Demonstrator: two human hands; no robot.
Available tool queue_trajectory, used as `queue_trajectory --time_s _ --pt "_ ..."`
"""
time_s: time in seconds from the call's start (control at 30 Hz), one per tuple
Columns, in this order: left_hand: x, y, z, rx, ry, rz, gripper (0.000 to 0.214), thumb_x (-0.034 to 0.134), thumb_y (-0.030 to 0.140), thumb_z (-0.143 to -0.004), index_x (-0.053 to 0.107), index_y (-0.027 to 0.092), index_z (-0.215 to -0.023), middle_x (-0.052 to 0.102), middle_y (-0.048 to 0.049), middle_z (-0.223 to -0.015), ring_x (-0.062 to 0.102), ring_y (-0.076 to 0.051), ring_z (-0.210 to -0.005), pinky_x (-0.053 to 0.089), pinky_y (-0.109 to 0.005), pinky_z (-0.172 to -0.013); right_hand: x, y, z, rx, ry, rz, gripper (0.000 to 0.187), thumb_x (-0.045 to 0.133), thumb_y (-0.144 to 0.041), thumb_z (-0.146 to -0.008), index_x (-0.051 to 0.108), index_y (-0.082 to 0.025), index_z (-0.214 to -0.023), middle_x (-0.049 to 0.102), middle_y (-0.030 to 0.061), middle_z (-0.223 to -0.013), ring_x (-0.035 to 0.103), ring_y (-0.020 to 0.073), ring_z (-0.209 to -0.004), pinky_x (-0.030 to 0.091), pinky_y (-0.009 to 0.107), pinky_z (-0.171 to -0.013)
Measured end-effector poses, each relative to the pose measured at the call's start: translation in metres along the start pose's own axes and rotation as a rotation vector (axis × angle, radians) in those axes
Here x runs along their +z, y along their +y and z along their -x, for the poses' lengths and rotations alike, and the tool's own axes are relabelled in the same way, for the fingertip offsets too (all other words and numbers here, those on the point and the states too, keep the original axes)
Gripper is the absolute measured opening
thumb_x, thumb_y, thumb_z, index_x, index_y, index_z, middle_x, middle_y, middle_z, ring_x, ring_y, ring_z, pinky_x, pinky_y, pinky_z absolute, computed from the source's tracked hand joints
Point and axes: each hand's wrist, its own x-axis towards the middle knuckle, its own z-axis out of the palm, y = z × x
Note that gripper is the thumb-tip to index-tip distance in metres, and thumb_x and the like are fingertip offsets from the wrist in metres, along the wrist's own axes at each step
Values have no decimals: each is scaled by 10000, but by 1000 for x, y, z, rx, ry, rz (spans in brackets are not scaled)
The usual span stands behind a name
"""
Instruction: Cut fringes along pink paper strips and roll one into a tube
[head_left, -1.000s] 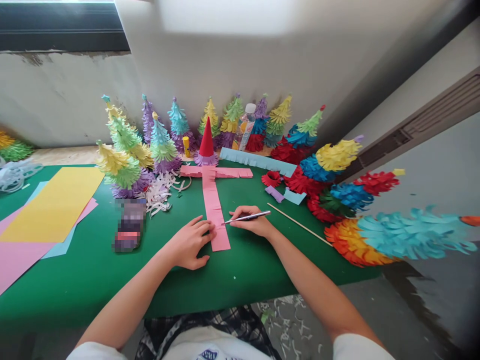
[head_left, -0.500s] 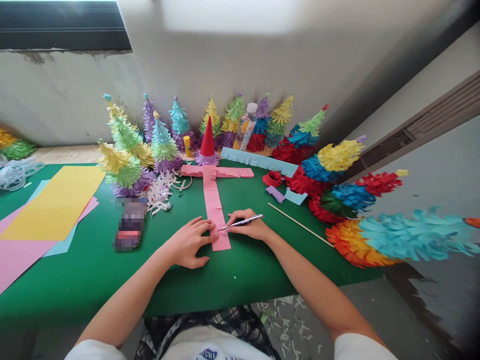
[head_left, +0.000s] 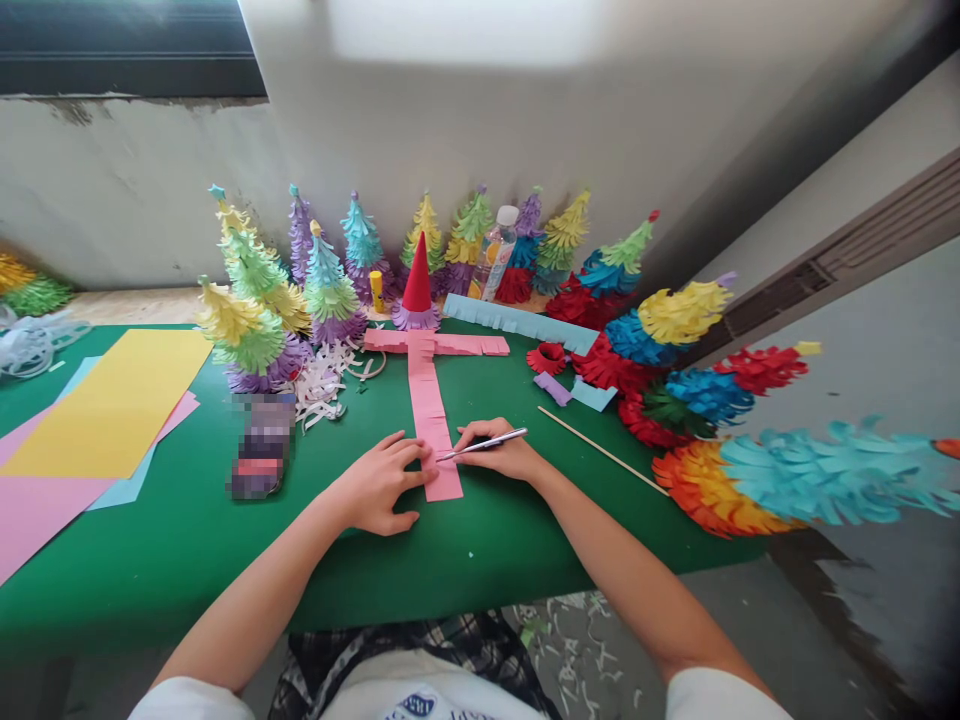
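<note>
Silver pen, by the head view, has shifted slightly left and nearer since one second ago, grasped in the right hand. Left hand, gripping nothing, touches the pink strip lying on the green table.

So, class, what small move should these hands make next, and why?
Probably draw the pen-like tool across the pink strip: the right hand holds the tool with its tip at the strip, and the left hand rests on the strip's left edge.
</note>
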Motion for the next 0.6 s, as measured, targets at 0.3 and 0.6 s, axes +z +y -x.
queue_trajectory --time_s 0.3,0.6 --pt "0 0 0 -3 3 4 600 632 380 -708 526 231 -1280 489 -123 -1311 419 -293 -1262 212 -493 -1120 0 1 0 16 -10 10 203 746 -375 -707 726 -179 -753 715 29 -727 650 174 -665 523 383 -823" --pt "-1 1 0 -6 -3 -1 594 631 378 -712 530 225 -1277 488 -131 -1310 415 -292 -1266 212 -500 -1117 1 -2 1 -15 -11 42 173 732 -351 -728 724 -180 -755 723 33 -739 660 180 -693 521 371 -824"
